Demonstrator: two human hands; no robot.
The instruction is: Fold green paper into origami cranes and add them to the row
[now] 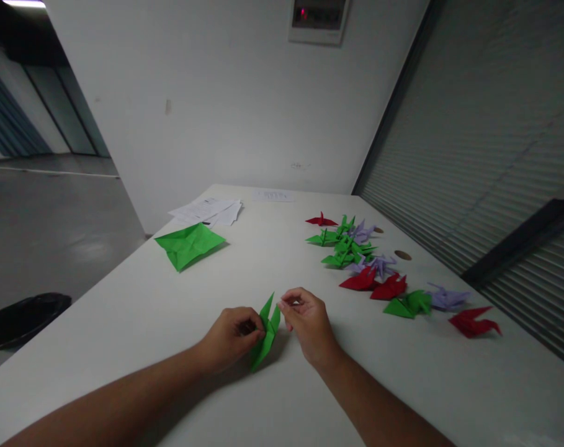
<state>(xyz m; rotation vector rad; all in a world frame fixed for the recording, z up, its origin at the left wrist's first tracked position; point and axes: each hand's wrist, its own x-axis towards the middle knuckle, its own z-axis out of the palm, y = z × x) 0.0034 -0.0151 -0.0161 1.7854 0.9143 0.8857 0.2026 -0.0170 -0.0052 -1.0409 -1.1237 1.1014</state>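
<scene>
A piece of folded green origami paper [267, 335] stands on its lower tip near the table's front, two narrow points rising from its top. My left hand [235, 335] pinches its left side between thumb and fingers. At the right-hand point, my right hand [307, 320] is closed in a pinch, thumb and forefinger at the very tip. The fingers of my left hand cover part of the paper's left side.
Several green, red and lilac paper cranes [351, 248] lie along the table's right side. A creased green sheet [191, 244] and white printed papers [207, 211] lie at the left. Beside the white table [123, 310] stands a black-lined bin [25, 316]. Blinds [486, 143] border the right.
</scene>
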